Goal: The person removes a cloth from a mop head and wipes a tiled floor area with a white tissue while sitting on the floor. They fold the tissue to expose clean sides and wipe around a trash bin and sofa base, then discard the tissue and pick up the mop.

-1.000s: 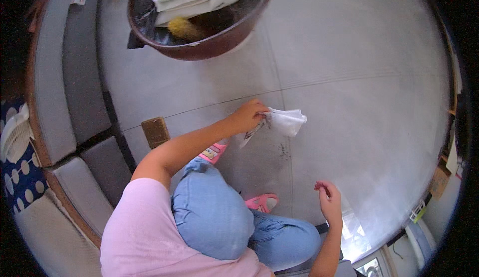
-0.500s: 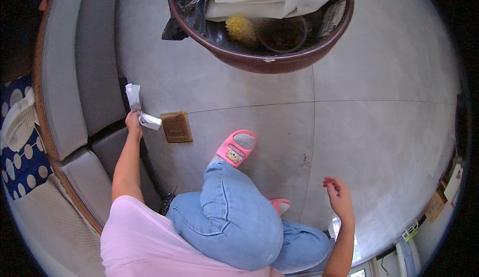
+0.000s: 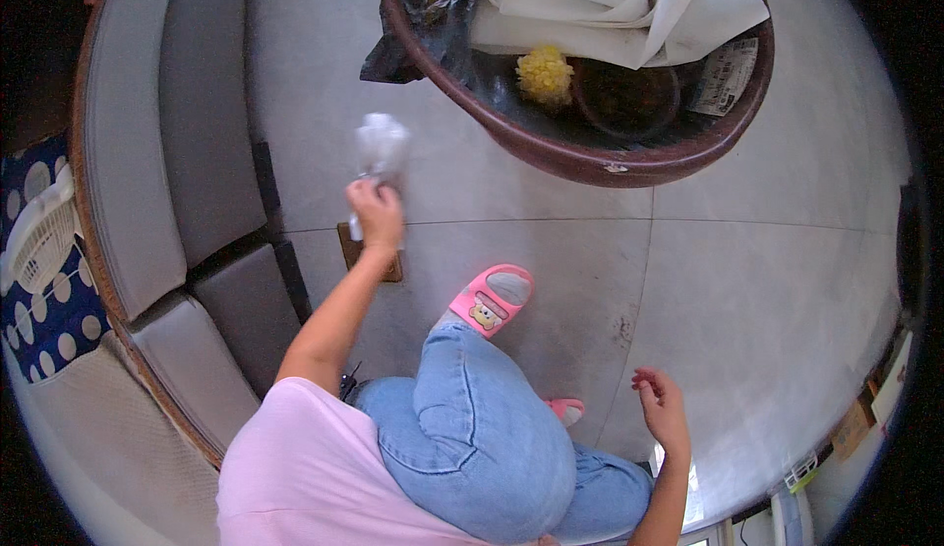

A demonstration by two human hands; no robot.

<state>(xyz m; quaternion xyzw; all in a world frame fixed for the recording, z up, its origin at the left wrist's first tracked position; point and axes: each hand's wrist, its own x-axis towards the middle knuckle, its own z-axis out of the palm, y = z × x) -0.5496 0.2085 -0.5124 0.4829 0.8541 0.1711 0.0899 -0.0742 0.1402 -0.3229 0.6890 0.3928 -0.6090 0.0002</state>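
Note:
My left hand (image 3: 377,217) is closed around a crumpled white sheet (image 3: 383,138), paper or thin plastic, blurred by motion. It is held over the floor, and a small brown square block (image 3: 392,269) shows partly behind my wrist. Ahead and to the right stands a dark red-brown tub (image 3: 590,166). In it lie a folded white strip (image 3: 551,30), a yellow fluffy ball (image 3: 545,76) and black plastic (image 3: 395,58) hanging over the left rim. My right hand (image 3: 663,408) hangs at the lower right, fingers loosely bent and apart, with nothing in it.
Along the left runs a grey cushioned sofa (image 3: 211,104), with a white plastic basket (image 3: 44,241) on polka-dot cloth beyond it. My foot in a pink slipper (image 3: 489,302) is on the grey tiled floor (image 3: 757,290). Low boxes line the right edge.
My left hand has swung right from beside the sofa with the white sheet, passing over the brown block. The view has shifted, so the tub sits further right and lower.

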